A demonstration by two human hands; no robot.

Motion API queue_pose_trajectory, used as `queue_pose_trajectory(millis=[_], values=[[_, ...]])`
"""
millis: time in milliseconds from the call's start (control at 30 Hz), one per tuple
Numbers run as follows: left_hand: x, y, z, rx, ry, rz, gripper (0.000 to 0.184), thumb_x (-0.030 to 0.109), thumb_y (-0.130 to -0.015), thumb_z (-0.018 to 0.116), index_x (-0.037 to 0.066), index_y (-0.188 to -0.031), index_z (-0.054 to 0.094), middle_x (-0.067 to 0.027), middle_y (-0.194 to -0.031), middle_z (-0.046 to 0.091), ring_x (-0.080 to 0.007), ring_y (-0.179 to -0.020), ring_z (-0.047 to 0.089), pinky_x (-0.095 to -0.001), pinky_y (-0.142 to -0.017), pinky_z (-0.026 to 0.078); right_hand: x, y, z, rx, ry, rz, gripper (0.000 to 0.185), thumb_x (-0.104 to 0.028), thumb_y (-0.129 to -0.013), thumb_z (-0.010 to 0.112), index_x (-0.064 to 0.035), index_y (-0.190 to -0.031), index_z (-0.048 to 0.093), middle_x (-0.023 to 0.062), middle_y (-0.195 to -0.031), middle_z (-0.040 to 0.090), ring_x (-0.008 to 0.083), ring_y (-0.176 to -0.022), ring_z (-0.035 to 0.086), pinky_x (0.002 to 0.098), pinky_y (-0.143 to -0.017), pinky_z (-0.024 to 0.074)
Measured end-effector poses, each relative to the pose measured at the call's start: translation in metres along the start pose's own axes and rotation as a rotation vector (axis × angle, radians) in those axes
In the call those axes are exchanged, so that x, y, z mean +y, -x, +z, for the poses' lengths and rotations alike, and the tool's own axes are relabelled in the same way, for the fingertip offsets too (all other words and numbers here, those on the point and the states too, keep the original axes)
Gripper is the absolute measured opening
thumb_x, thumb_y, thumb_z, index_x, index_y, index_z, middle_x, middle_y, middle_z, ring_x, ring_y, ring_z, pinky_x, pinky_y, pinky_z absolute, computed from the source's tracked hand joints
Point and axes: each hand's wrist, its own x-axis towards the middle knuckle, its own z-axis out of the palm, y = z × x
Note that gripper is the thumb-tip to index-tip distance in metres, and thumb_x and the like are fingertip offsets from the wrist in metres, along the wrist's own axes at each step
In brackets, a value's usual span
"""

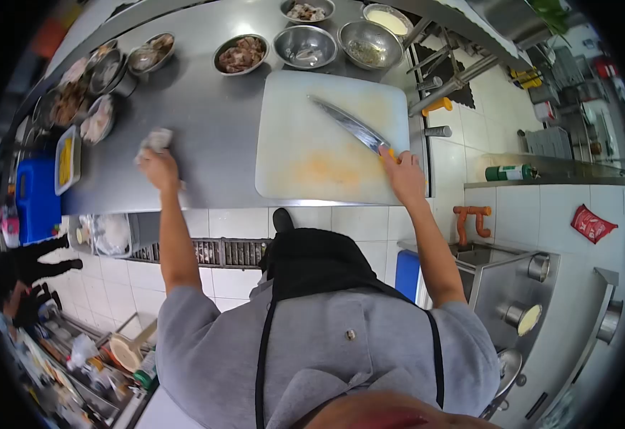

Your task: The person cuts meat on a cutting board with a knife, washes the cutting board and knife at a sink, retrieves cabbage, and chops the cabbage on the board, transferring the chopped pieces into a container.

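Note:
My right hand (403, 175) is closed around the yellow handle of a kitchen knife (352, 123). The long blade lies across the white cutting board (284, 136), tip pointing to the far left; an orange stain marks the board's near half. Over on the left, my left hand (159, 170) grips a crumpled whitish cloth (156, 140) against the steel worktop (212, 136). Hand and cloth are slightly blurred.
Metal bowls line the far edge, among them a bowl of meat (241, 55) and a bowl with herbs (371, 45). More bowls of food crowd the left end, near a white tray with yellow pieces (67, 161) and a blue container (37, 200). A floor drain (219, 252) runs below.

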Motion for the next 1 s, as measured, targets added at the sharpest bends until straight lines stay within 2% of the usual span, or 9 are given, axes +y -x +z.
queue_pose_trajectory(millis=[67,133,267,333,500,700,833,900,1000], values=[[-0.011,-0.052,0.01,0.037,-0.088,-0.04,0.054,0.033,-0.092,0.059,0.0,-0.134,0.05,-0.0302,-0.121,0.059,-0.0456,-0.116,0.053,-0.0518,-0.1,0.041,-0.002,-0.007,-0.001,0.025,-0.094,-0.011,0.039,-0.023,-0.09,0.065,-0.0219,-0.128,0.063,0.0126,-0.096,0.051,0.0322,-0.088,0.053,0.0433,-0.068,0.0494],[-0.013,-0.111,0.052,-0.12,0.183,-0.111,0.053,0.037,-0.096,0.053,-0.002,-0.131,0.054,-0.0291,-0.116,0.063,-0.0456,-0.114,0.056,-0.05,-0.102,0.041,-0.011,-0.023,-0.001,0.08,-0.092,0.017,0.037,-0.023,-0.089,0.067,-0.0179,-0.125,0.064,0.0135,-0.098,0.051,0.0327,-0.09,0.052,0.044,-0.072,0.0485],[0.03,-0.137,0.138,-0.462,0.097,0.346,0.056,0.044,-0.1,0.048,0.001,-0.134,0.054,-0.0294,-0.117,0.064,-0.0458,-0.107,0.059,-0.049,-0.095,0.044,-0.031,-0.084,-0.012,0.203,-0.135,0.013,0.038,-0.023,-0.086,0.069,-0.0079,-0.121,0.065,0.0159,-0.103,0.052,0.0345,-0.098,0.049,0.0454,-0.083,0.0456],[0.061,-0.107,0.142,-0.141,0.092,0.581,0.055,0.044,-0.099,0.049,0.01,-0.142,0.05,-0.0268,-0.133,0.056,-0.0438,-0.118,0.054,-0.0488,-0.102,0.041,-0.044,-0.127,-0.016,0.218,-0.246,-0.001,0.037,-0.02,-0.086,0.068,-0.0078,-0.121,0.065,0.0157,-0.102,0.053,0.0353,-0.096,0.051,0.0456,-0.086,0.0452],[0.124,-0.016,0.016,-0.555,-0.081,0.387,0.052,0.041,-0.093,0.06,0.026,-0.142,0.052,-0.0131,-0.15,0.042,-0.0326,-0.133,0.044,-0.0596,-0.105,0.032,-0.06,-0.221,0.033,0.304,-0.422,0.169,0.033,-0.028,-0.088,0.065,-0.0065,-0.112,0.068,0.0198,-0.103,0.059,0.0394,-0.101,0.057,0.0482,-0.089,0.047],[0.094,0.095,-0.093,-0.657,0.048,0.603,0.059,0.025,-0.08,0.073,0.02,-0.137,0.056,-0.0161,-0.135,0.05,-0.0359,-0.118,0.049,-0.0551,-0.095,0.039,-0.047,-0.244,0.027,-0.006,-0.69,0.555,0.034,-0.037,-0.091,0.06,-0.007,-0.105,0.069,0.0176,-0.104,0.07,0.0368,-0.103,0.065,0.0492,-0.088,0.0507],[-0.015,0.083,-0.131,-0.583,-0.17,0.404,0.054,0.026,-0.082,0.073,0.016,-0.133,0.058,-0.0217,-0.123,0.057,-0.045,-0.106,0.055,-0.0536,-0.091,0.045,0.021,-0.239,0.046,0.192,-0.512,0.754,0.036,-0.039,-0.091,0.058,-0.0057,-0.1,0.069,0.0197,-0.096,0.071,0.0397,-0.098,0.067,0.0517,-0.084,0.0521],[-0.079,0.048,-0.132,-0.29,-0.205,0.181,0.053,0.028,-0.084,0.073,0.012,-0.131,0.058,-0.0229,-0.115,0.059,-0.0446,-0.103,0.056,-0.0549,-0.092,0.044,0.046,-0.239,0.052,0.274,-0.392,0.736,0.036,-0.039,-0.091,0.058,-0.0046,-0.098,0.068,0.0207,-0.093,0.071,0.0411,-0.094,0.068,0.0524,-0.082,0.0528],[-0.047,0.0,-0.142,-0.161,-0.229,-0.045,0.056,0.035,-0.086,0.072,0.01,-0.134,0.056,-0.0248,-0.119,0.059,-0.0437,-0.112,0.056,-0.0517,-0.097,0.044,0.037,-0.255,0.005,0.194,-0.295,0.632,0.037,-0.038,-0.091,0.057,-0.0028,-0.094,0.068,0.0195,-0.09,0.072,0.0435,-0.086,0.069,0.0524,-0.076,0.0543]])
